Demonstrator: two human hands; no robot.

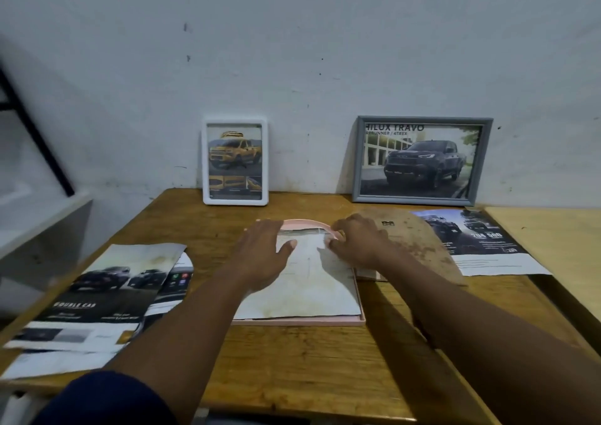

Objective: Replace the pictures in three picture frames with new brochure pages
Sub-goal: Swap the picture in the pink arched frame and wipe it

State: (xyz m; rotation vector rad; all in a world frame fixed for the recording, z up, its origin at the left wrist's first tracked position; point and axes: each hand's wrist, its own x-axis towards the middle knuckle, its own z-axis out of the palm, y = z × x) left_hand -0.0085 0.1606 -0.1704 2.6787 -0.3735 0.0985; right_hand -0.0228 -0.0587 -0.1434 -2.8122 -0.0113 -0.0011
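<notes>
Brochure page (309, 289), stained white back up and print hidden, in the pink arched frame (357, 320) lying flat mid-table (309, 366), long axis running away from the viewer and arch toward the wall; left hand (263, 255) pressed flat on the page, right hand (357, 242) pinching its upper-right edge.

A pink arch-topped frame (302, 322) lies flat on the wooden desk (292, 366) with a pale, stained page (309, 291) laid inside it. The left hand (260, 255) presses flat on the page, while the right hand (361, 242), fingers curled, seems to pinch the page's upper edge by the arch. A brown backing board (422, 245) lies just beside it. A white frame (265, 164) and a grey frame (419, 120) lean on the wall, and loose brochure sheets (107, 291) lie to the left.
</notes>
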